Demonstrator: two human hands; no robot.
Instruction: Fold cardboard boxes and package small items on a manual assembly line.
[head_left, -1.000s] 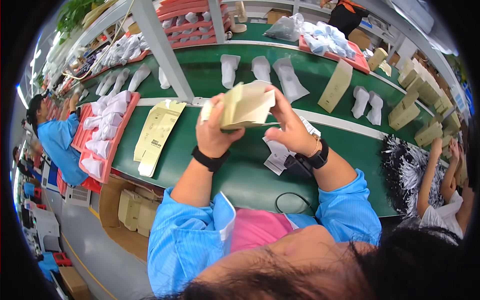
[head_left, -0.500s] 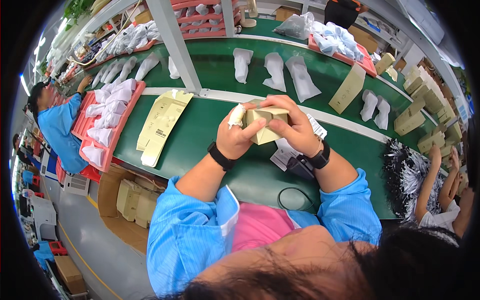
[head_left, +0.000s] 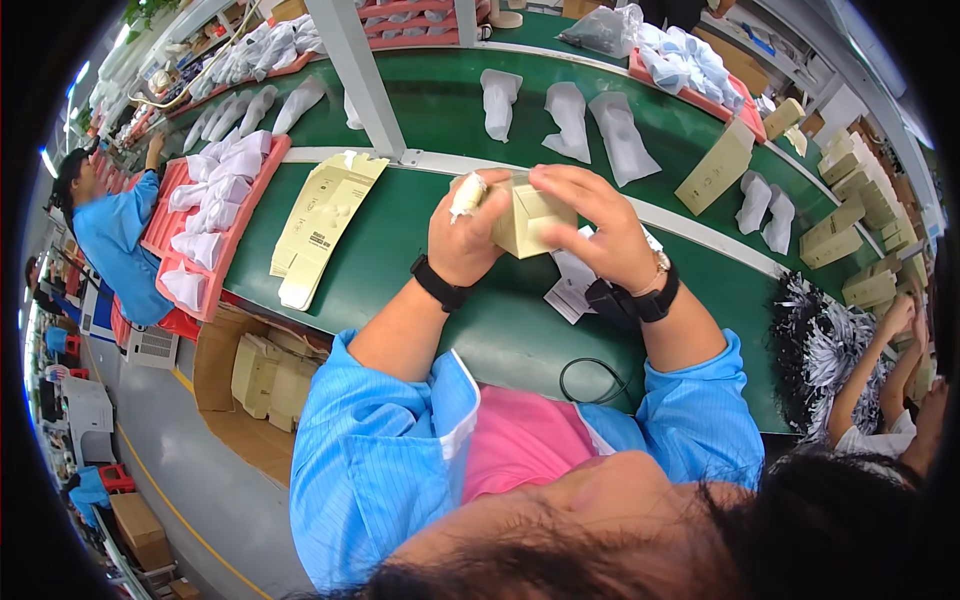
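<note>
Both hands meet above the green worktop (head_left: 400, 260), gripping a small cream carton (head_left: 530, 215) between them. The left hand (head_left: 468, 235) is closed on the carton's left side, with what may be a scrap of white wrapping at its thumb; the view is too poor to be sure. The right hand (head_left: 590, 225) clasps the carton's right and top. A stack of flat carton blanks (head_left: 325, 220) lies to the left, loose paper slips (head_left: 570, 285) just beneath the right wrist.
</note>
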